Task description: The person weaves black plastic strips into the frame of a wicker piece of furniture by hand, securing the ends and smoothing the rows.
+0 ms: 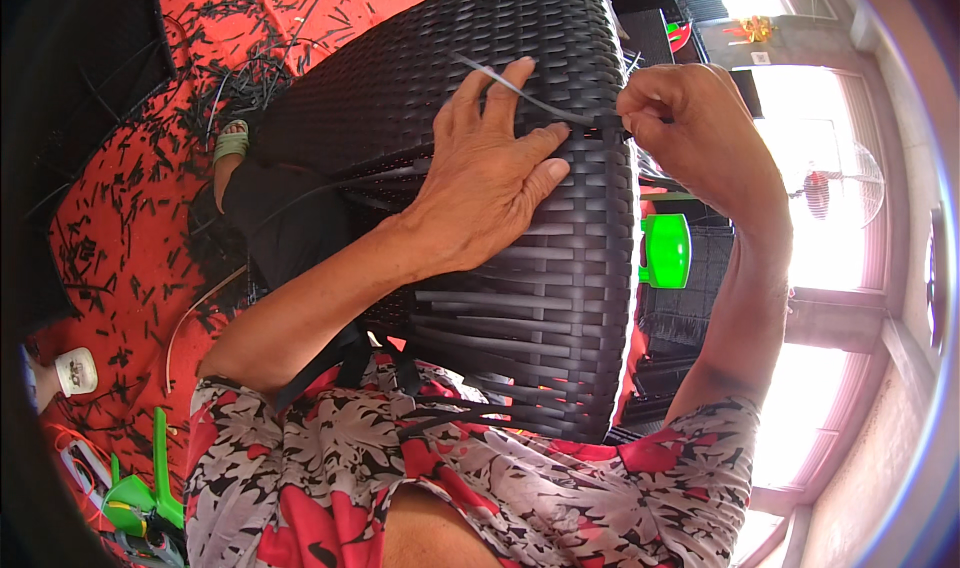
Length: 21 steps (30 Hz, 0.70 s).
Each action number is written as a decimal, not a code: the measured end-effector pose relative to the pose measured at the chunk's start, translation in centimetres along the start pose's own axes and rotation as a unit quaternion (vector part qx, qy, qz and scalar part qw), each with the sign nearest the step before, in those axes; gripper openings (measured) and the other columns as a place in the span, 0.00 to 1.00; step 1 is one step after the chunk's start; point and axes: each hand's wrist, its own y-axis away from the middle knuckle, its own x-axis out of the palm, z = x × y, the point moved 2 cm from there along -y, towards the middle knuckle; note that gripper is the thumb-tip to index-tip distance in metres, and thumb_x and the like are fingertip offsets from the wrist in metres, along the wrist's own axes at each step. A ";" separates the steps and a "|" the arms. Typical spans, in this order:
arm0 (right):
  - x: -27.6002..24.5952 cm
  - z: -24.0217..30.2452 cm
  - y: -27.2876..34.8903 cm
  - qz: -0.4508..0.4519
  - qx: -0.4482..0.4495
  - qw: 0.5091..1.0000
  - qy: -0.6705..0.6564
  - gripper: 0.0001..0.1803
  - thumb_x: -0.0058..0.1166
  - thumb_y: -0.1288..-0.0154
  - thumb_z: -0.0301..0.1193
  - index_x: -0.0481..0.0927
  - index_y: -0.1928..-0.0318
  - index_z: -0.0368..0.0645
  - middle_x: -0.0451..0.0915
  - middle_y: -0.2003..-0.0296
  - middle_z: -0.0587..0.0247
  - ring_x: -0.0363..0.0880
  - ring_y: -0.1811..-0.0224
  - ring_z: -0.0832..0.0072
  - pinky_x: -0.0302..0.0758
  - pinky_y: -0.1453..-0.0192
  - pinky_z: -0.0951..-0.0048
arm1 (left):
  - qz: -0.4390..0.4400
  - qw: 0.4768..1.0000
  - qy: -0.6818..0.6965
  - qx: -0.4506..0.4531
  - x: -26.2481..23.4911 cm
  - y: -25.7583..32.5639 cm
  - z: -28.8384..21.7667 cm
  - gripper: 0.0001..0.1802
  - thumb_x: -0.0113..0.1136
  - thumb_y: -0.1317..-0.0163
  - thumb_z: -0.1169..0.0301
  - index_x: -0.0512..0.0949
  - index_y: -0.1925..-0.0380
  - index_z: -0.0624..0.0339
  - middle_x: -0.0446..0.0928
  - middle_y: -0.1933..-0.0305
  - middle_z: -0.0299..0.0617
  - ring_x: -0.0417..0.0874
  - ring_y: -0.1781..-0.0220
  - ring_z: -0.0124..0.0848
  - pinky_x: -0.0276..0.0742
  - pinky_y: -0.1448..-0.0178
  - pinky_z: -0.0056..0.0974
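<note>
A large black woven wicker panel (pixel 520 28) made of flat plastic strips stands tilted in front of my body. My left hand (pixel 485 173) lies flat on its weave, fingers spread. A loose dark strip (pixel 540 104) curves across the fingers of that hand and runs to the panel's right edge. There my right hand (pixel 695 118) is closed in a pinch, its fingertips on the strip, whose end is mostly hidden. Below my left hand, several long unwoven strips (pixel 470 298) hang from the lower part of the weave.
Black strip scraps litter the red floor covering (pixel 120 208) on the left. A sandalled foot (pixel 231 140) rests beyond the panel. A bright green plastic piece (pixel 667 251) stands at right, near a fan (pixel 840 183). Green plastic things (pixel 140 498) and a white container (pixel 76 371) lie lower left.
</note>
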 end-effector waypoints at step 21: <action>1.6 0.7 -1.0 0.020 -0.027 0.997 0.068 0.03 0.53 0.50 0.24 0.77 0.77 0.38 0.76 0.77 0.48 0.77 0.68 0.51 0.72 0.62 0.55 | -0.091 0.944 0.249 -0.197 2.3 -2.8 1.1 0.05 0.63 0.44 0.73 0.83 0.69 0.63 0.65 0.35 0.49 0.61 0.33 0.40 0.59 0.35 0.42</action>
